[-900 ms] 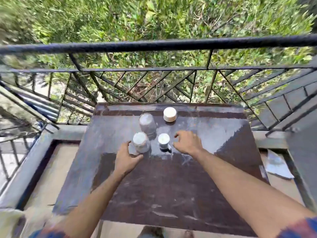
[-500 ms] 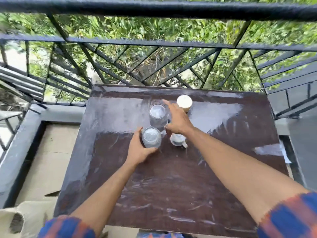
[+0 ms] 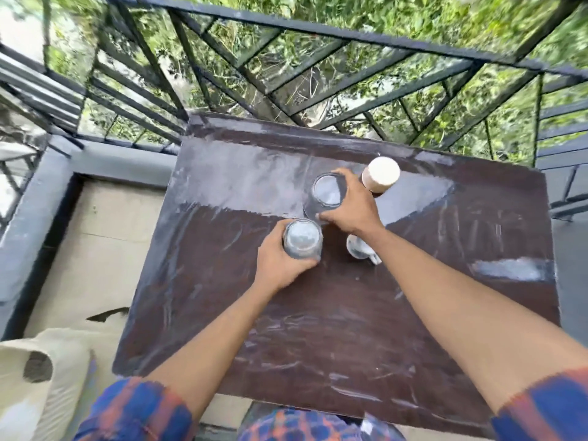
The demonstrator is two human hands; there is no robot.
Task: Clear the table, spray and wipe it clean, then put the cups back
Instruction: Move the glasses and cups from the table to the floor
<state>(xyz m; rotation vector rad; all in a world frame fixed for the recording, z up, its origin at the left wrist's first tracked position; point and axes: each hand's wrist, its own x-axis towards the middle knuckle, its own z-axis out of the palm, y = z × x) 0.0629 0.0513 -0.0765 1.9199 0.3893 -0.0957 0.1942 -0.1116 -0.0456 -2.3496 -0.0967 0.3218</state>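
Cups and glasses, four in all, stand close together on the dark brown table (image 3: 318,329), past its middle. Nearest to the camera are two checked sleeves (image 3: 136,409) in blue and orange, and a cream cloth (image 3: 57,386) with a dark spot lies low on the left, beside the table. The tabletop is scratched and has pale streaks.

The left hand (image 3: 280,265) grips the near glass (image 3: 302,238): fingers and thumb are curled round its side. I cannot tell if the glass is lifted or rests on the table. Just to the right, a small white cup (image 3: 358,249) with a handle is partly hidden under the right forearm.

Further away, the right hand (image 3: 353,208) holds the far glass (image 3: 327,190), fingers round the far side, thumb on the near side. The two glasses are very near each other. Just beyond the right hand stands a brown cup (image 3: 380,175) with a cream top. Behind the table is a black metal railing (image 3: 286,74), and green plants (image 3: 381,14) beyond it.
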